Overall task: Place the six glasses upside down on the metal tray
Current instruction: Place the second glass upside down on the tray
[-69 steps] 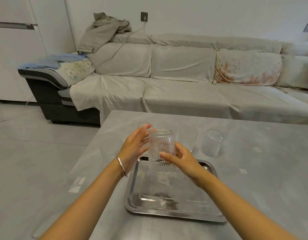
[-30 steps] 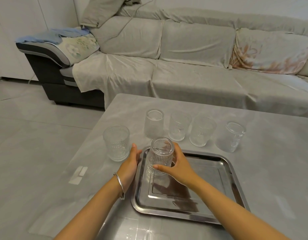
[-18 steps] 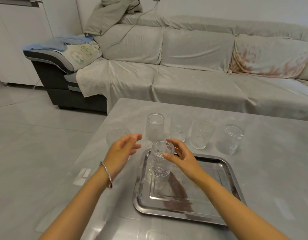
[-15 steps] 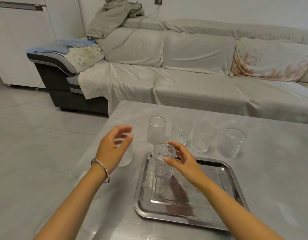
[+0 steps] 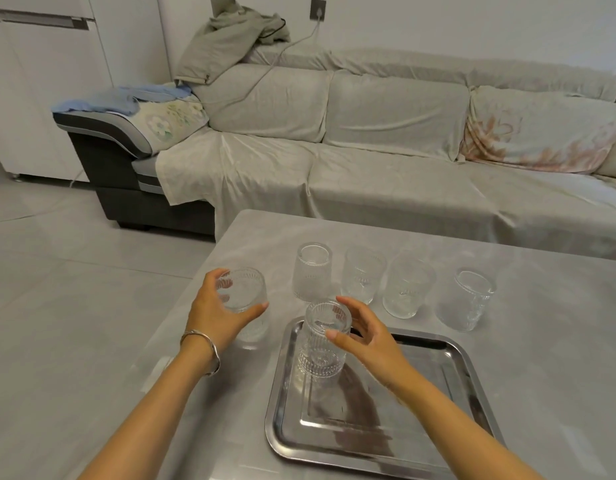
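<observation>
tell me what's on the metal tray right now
One ribbed glass, upside down, in the far left corner of the tray. The right hand and forearm cover part of the tray, so that patch cannot be seen.

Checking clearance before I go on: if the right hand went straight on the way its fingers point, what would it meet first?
The inverted glass on the metal tray. The right hand has its fingers spread beside the glass's top, seemingly almost touching, though depth is unclear.

Single head view, facing forward and down, close over table [image 5: 541, 341], sofa [image 5: 368, 168] beyond
</observation>
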